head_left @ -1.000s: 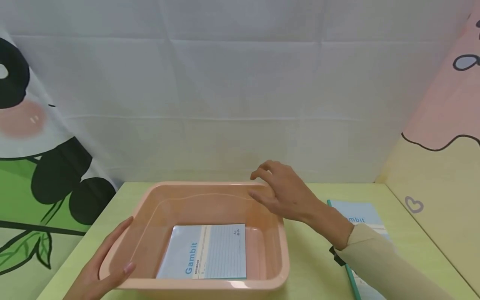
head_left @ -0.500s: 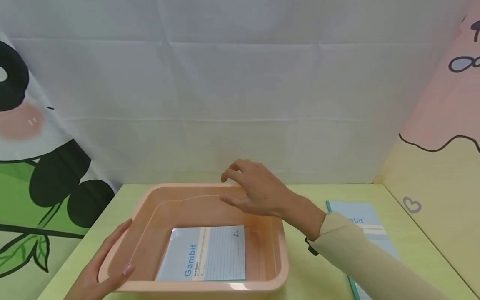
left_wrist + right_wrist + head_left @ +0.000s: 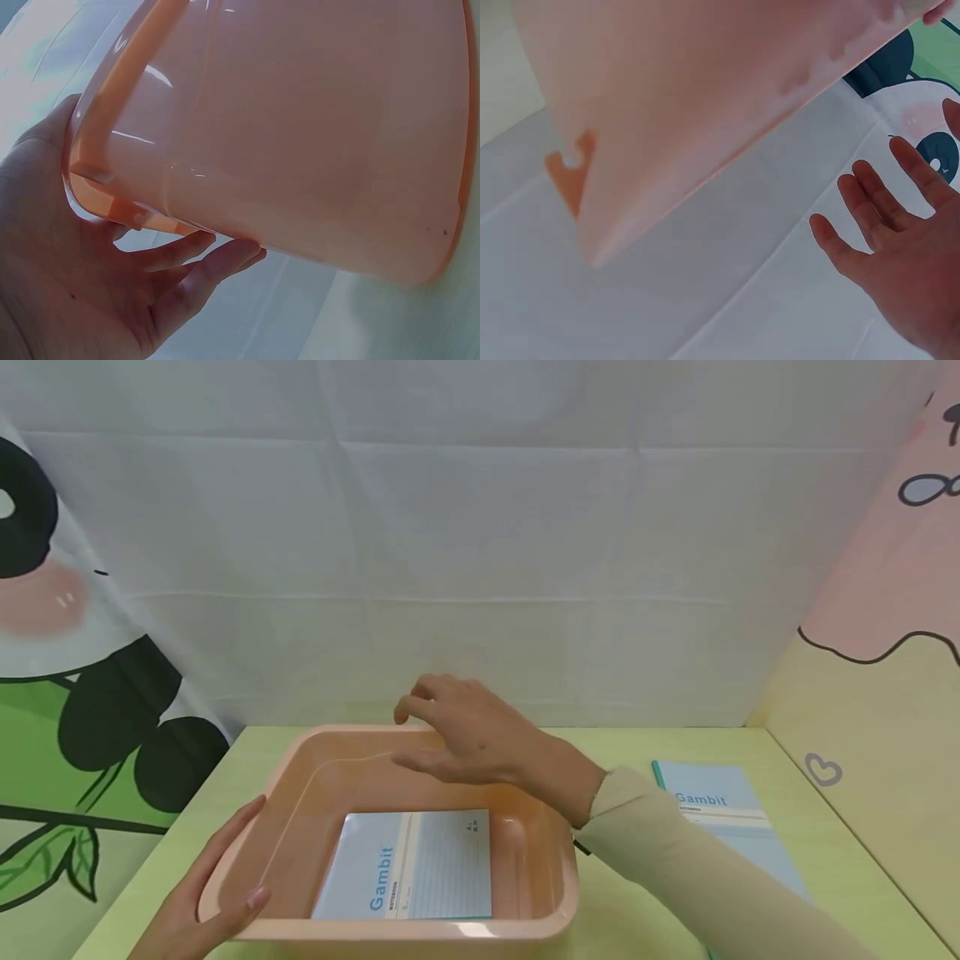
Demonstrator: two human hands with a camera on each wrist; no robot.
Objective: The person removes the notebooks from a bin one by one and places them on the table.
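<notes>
A peach plastic basin stands on the table, and a light blue "Gambit" notebook lies flat inside it. At the basin's left side my left hand holds the rim. The left wrist view has that hand with its fingers under the rim against the outer wall. Over the far part of the basin hovers my right hand, fingers loosely bent and holding nothing. From the right wrist, the same hand appears spread and apart from the basin's wall.
A second "Gambit" notebook with a teal spine lies on the pale yellow table to the right, partly covered by my right sleeve. A white cloth hangs behind, with cartoon-printed panels at both sides.
My right hand has moved left across the far side of the basin, its fingers still loose. The left hand, the basin and both notebooks have stayed in place.
</notes>
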